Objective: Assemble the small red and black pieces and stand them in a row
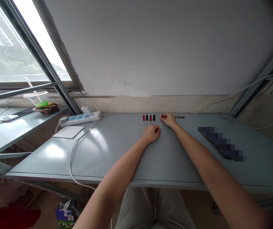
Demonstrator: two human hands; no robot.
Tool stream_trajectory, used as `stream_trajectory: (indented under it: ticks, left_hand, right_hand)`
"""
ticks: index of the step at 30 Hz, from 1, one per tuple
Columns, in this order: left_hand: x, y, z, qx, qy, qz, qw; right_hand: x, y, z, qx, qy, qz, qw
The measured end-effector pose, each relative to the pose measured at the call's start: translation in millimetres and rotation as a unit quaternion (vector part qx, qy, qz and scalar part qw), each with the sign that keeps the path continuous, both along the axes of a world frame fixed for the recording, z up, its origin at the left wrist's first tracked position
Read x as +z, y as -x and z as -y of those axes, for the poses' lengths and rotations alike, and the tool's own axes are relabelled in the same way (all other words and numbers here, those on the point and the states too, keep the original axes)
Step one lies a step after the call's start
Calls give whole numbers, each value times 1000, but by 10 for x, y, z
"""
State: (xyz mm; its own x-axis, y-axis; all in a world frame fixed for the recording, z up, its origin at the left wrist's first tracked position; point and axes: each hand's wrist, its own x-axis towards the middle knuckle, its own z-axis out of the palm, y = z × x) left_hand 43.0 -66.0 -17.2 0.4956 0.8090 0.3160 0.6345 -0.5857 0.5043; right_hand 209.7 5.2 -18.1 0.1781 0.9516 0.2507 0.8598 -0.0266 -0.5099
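Observation:
At the back of the grey table, my right hand (pixel 170 121) pinches a small red cylinder (pixel 162 116) between thumb and fingertips. My left hand (pixel 152 133) rests on the tabletop nearer to me, its fingers curled closed; whatever they may hold is hidden. Just beyond it stands a short row of small cylinders, alternating red (pixel 143 118) and black (pixel 147 117), upright and spaced slightly apart. To the right of my right hand lie several tiny dark grey pieces (pixel 180 117) in a line, partly covered by the hand.
A white power strip (pixel 84 118) with a plugged-in charger sits at the back left, its cable (pixel 73 149) running over the front edge. Nearby lies a flat white square (pixel 68 132). A dark phone-like slab (pixel 218 143), partly pixelated, lies right. The wall (pixel 150 47) rises behind.

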Motion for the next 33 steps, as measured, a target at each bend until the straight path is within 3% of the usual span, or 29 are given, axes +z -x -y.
stream_trajectory:
  ticks: [23, 33]
  left_hand:
    - [25, 4, 29, 7, 4, -2, 1000]
    - [31, 10, 38, 2, 6, -6, 1000]
  right_hand:
    - [-42, -17, -52, -4, 28, 15, 999]
    - [32, -10, -32, -3, 57, 15, 998]
